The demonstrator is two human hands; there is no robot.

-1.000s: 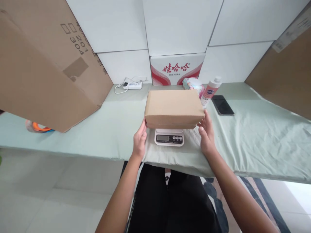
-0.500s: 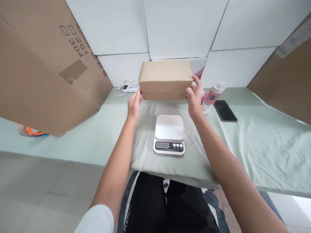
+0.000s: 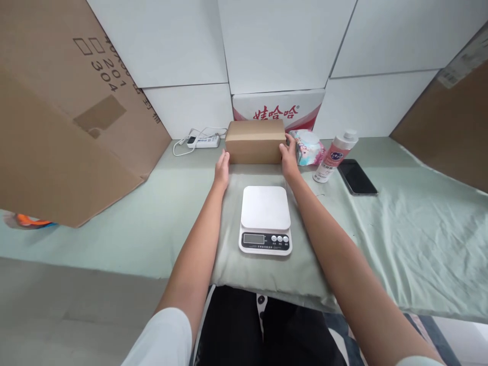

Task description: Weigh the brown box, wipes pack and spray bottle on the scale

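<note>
A small closed cardboard box sits on the green cloth at the back of the table, just in front of a red-and-white carton. My left hand presses against its left end and my right hand clasps its right end, both arms stretched forward. Between my forearms lies a white kitchen scale with an empty platform, its display and buttons facing me.
A big brown carton leans over the table's left side, with a tape roll under it. A power strip, tissue pack, bottle and phone lie at the back right. Another carton stands far right.
The box was lifted off the scale, carried away from me and set down at the back of the table. Both hands went with it and stay on its ends.
</note>
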